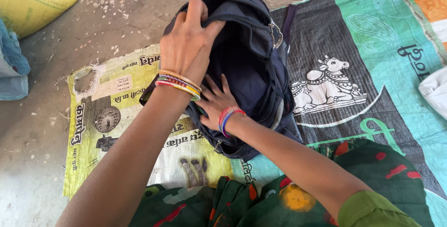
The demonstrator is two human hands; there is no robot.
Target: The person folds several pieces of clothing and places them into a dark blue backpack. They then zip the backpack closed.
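A dark navy backpack (253, 64) lies on printed woven sacks spread over the ground. My left hand (188, 40) grips the upper edge of the bag's open compartment, fingers curled over the rim. My right hand (215, 102) reaches under my left wrist and presses flat with spread fingers against the bag's lower front. Coloured bangles circle both wrists. The inside of the bag is dark and its contents are hidden.
A yellow-green printed sack (111, 115) lies at left, a grey and green sack with a bull picture (344, 82) at right. A yellow filled bag (32, 1) and a blue cloth (11, 68) sit far left. White cloth (435, 92) shows at the right edge. Bare concrete floor (28, 161) surrounds the sacks.
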